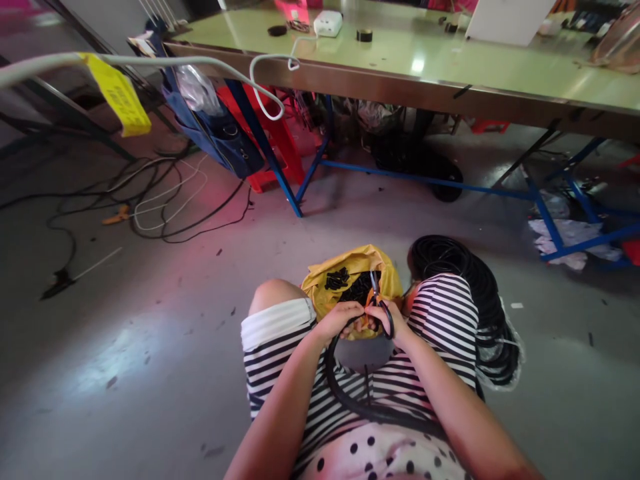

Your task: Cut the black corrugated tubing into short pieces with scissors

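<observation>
My left hand [344, 320] is closed around a black tube [336, 383], which loops down across my lap and off to the right. Close beside it, my right hand [393, 319] is closed on a pair of scissors [375, 285] with black handles, the blades pointing away from me. Something orange shows between the hands, too small to make out. Just beyond them, between my knees, an open yellow bag [314, 285] holds many short black pieces [357, 288]. The tube's end is hidden by my fingers.
A thick coil of black tubing [493, 303] lies on the floor at my right knee. Ahead stands a green-topped table [415, 67] with blue legs. Loose cables [150, 193] spread over the floor at left, and a white cable [200, 61] hangs across the upper left.
</observation>
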